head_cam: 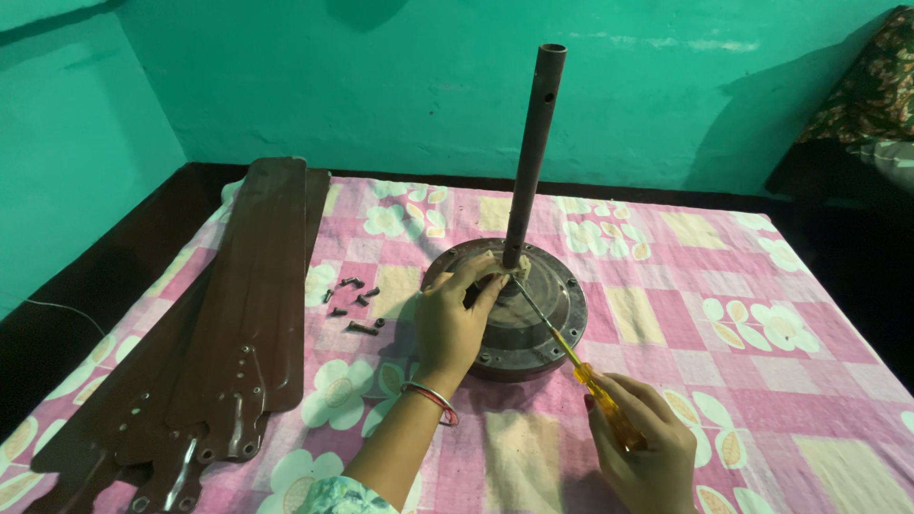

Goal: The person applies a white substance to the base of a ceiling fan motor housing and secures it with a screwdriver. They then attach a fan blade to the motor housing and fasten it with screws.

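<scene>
Head view. Screwdriver (571,354), yellow-handled with a thin steel shaft, is gripped in the right hand (643,443); the fingers are wrapped tight around the handle, and the shaft runs up and to the left from the fingertips to the hub of the fan motor (519,319). The tip ends at the base of the downrod (533,152), a brown tube that stands upright from the motor centre and rises well above both hands.

The left hand (452,319) rests on the near left part of the round motor housing. Its fingers are curled and narrowly spread, with the fingertips pressed against the hub just beside the screwdriver tip. Whether they pinch a small part there cannot be told. A bangle (433,398) sits on the left wrist.

Loose dark screws (354,303) lie on the cloth just left of the left-hand fingers, apart from them. Further left, well clear of both hands, brown fan blades (228,324) lie stacked lengthwise with their mounting brackets toward the camera.

All items lie on a pink checked cloth with flower prints (743,362), which extends right of the right-hand fingers. A green wall (381,76) stands behind the motor.
</scene>
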